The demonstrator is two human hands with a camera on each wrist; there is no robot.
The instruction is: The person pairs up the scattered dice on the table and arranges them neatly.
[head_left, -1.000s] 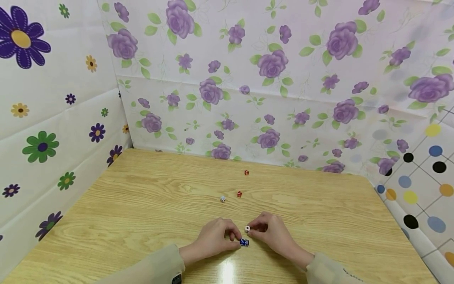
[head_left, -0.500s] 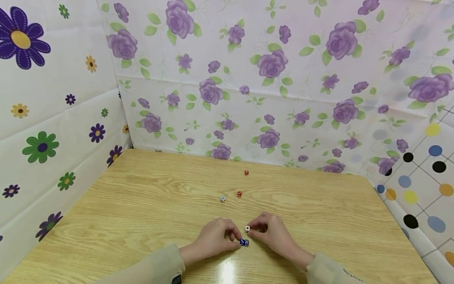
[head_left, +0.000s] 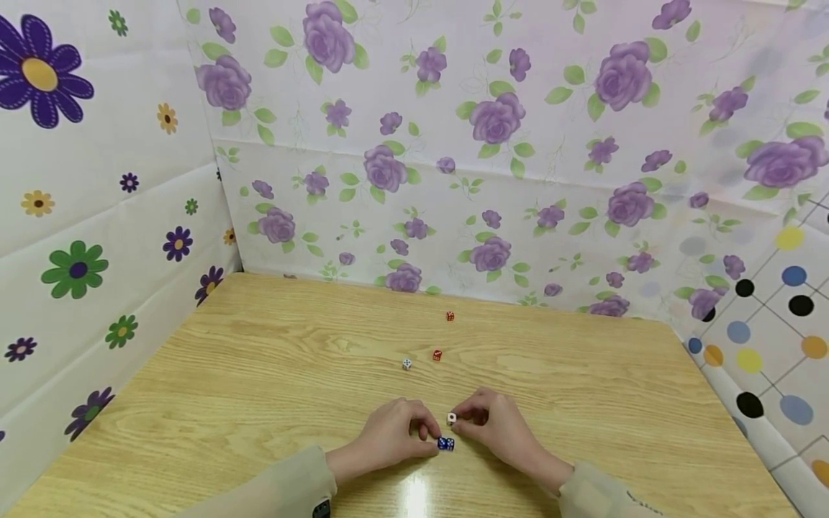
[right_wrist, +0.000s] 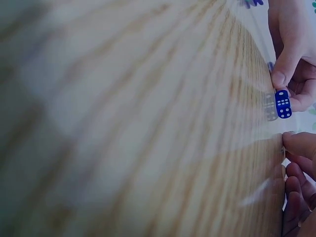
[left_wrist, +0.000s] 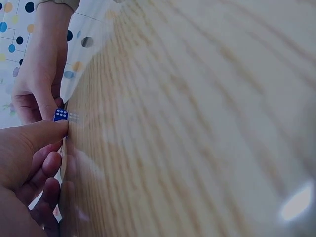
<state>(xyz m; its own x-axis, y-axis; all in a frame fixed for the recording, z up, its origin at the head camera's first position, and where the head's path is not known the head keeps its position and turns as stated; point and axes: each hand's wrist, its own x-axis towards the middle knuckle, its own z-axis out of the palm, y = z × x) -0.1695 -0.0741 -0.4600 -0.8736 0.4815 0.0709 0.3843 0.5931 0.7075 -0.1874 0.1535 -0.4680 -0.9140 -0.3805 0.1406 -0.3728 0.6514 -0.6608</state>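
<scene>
Two blue dice (head_left: 445, 444) sit side by side on the wooden table, touching, with white pips. My left hand (head_left: 391, 433) pinches the left one between thumb and forefinger; in the left wrist view the thumb (left_wrist: 44, 132) covers part of a blue die (left_wrist: 60, 113). Just beyond them, my right hand (head_left: 500, 426) pinches a white die (head_left: 451, 418) whose upper face shows one large dot. From the right wrist, both blue dice (right_wrist: 283, 103) appear beside the left fingertips, while the right fingers (right_wrist: 301, 147) mostly hide the white die.
Farther back on the table (head_left: 291, 374) lie another white die (head_left: 406, 365), a red die (head_left: 437, 355) and a second red die (head_left: 450, 316). Flower-printed sheets (head_left: 414, 144) hang behind and to the left. A dotted sheet (head_left: 771, 338) borders the right side.
</scene>
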